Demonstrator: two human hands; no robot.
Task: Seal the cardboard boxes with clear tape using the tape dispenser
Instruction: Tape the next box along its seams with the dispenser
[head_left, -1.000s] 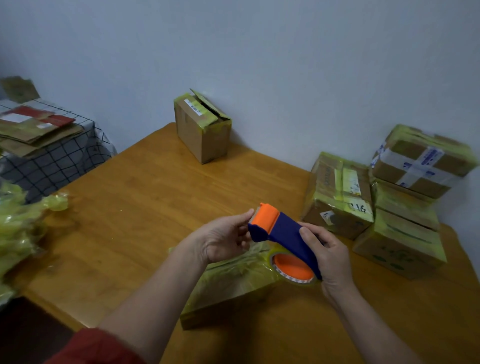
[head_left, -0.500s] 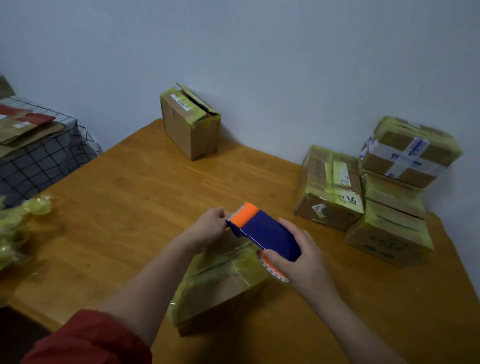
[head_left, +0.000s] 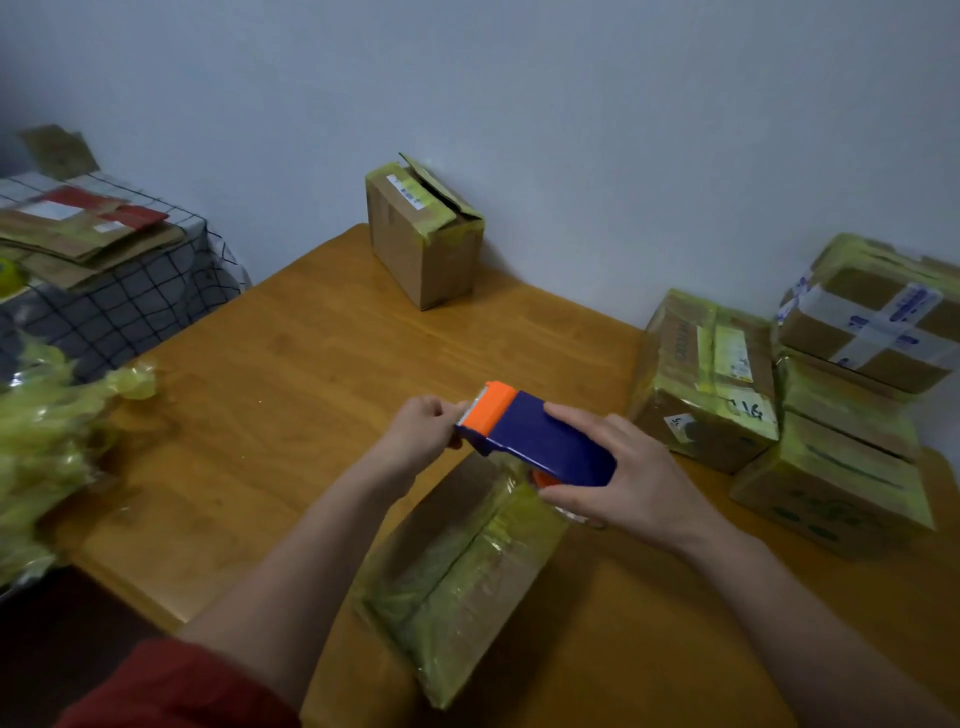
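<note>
Right hand (head_left: 623, 483) grips dispenser (head_left: 540, 441), left hand (head_left: 421, 431) pinches its orange nose; I'd pull tape taut along near box (head_left: 467, 582).

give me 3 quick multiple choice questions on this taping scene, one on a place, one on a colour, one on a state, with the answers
1. Where does the box with the raised flap stand?
A) on the checked cloth
B) at the far edge of the wooden table
C) on top of another box

2. What colour is the head of the tape dispenser?
A) orange
B) green
C) white

3. How is the tape dispenser held?
A) it lies untouched on the table
B) it stands on the far box
C) the right hand grips its blue body and the left hand pinches at its orange end

Answers:
1 B: it stands alone on the wood at the table's far edge.
2 A: the head is orange on a blue body.
3 C: both hands hold it above the near box.
</note>
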